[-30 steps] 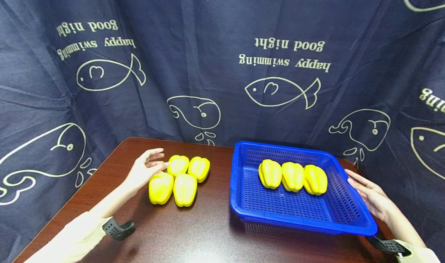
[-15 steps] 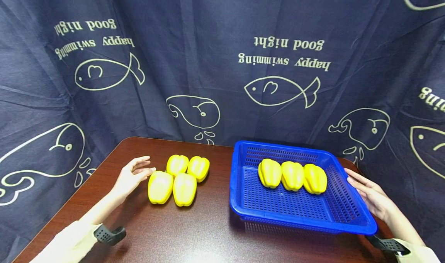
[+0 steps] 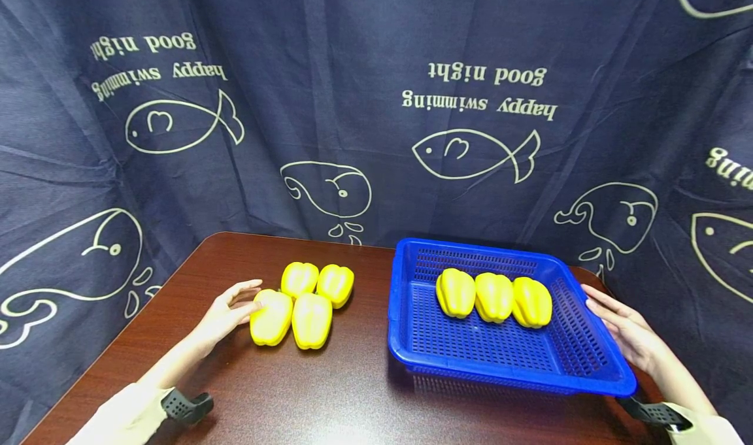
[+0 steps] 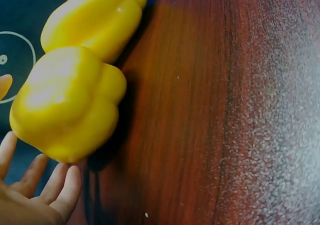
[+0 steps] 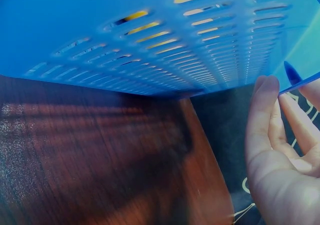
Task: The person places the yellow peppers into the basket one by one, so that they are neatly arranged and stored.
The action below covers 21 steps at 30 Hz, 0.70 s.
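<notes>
My left hand reaches the left side of the nearest-left yellow bell pepper, its thumb overlapping the pepper in the head view. In the left wrist view the fingers spread loosely at the pepper's lower edge, with the thumb tip apart at the left border. Three more yellow peppers stand close against this one. At the right, my right hand holds the right rim of a blue plastic basket between thumb and fingers. Three yellow peppers lie in a row inside the basket.
Everything stands on a dark reddish-brown wooden table with a rounded far-left corner. A dark blue curtain with fish drawings and upside-down lettering hangs behind and at both sides. Black straps circle the wrists.
My left hand draws back left from above the group of peppers, then comes in low against the left-hand pepper. The right hand, basket and peppers stay put.
</notes>
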Each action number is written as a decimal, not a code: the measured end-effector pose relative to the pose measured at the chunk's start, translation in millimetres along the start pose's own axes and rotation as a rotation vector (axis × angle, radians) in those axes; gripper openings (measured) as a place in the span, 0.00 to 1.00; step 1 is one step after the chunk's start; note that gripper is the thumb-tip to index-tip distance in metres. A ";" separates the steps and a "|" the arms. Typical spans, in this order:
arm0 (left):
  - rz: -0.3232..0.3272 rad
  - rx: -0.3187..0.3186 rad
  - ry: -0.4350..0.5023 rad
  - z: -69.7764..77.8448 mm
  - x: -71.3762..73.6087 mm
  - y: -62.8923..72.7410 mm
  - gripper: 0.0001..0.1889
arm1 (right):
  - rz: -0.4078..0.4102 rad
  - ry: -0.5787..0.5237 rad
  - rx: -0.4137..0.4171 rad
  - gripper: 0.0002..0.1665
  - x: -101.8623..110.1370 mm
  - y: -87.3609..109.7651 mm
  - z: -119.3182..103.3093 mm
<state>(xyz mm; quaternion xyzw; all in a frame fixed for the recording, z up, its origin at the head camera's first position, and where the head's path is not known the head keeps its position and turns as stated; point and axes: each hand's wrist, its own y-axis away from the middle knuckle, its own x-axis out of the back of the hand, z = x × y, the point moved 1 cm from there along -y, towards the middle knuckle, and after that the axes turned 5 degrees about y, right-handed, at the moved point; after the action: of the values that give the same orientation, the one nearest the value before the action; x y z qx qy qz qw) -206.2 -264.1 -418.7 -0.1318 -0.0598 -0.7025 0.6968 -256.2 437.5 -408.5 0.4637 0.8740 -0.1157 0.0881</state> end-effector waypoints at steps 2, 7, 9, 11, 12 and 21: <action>-0.008 -0.010 0.006 -2.0 -0.5 -0.2 0.30 | -0.012 -0.007 0.001 0.32 0.0 -0.2 -0.2; -0.044 -0.052 0.023 -6.9 -0.6 -0.6 0.28 | -0.001 -0.009 -0.014 0.32 -0.5 -0.5 -1.2; -0.059 -0.076 0.045 -9.1 -0.7 -0.5 0.27 | 0.013 -0.006 -0.020 0.32 -0.6 -0.7 -1.6; -0.073 -0.106 0.063 -11.3 -0.7 -0.5 0.25 | 0.020 -0.003 -0.021 0.32 -0.6 -0.7 -1.5; -0.076 -0.125 0.064 -12.4 -0.8 -0.6 0.25 | 0.022 0.001 -0.021 0.32 -0.8 -0.6 -1.4; -0.086 -0.109 0.083 -17.5 -2.9 -2.4 0.28 | -0.002 -0.002 -0.011 0.32 -1.0 0.4 -0.6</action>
<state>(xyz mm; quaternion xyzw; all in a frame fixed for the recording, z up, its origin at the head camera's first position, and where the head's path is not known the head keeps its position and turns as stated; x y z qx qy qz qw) -210.3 -265.9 -436.0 -0.1377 0.0018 -0.7388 0.6597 -255.3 437.1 -407.7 0.4623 0.8749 -0.1114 0.0915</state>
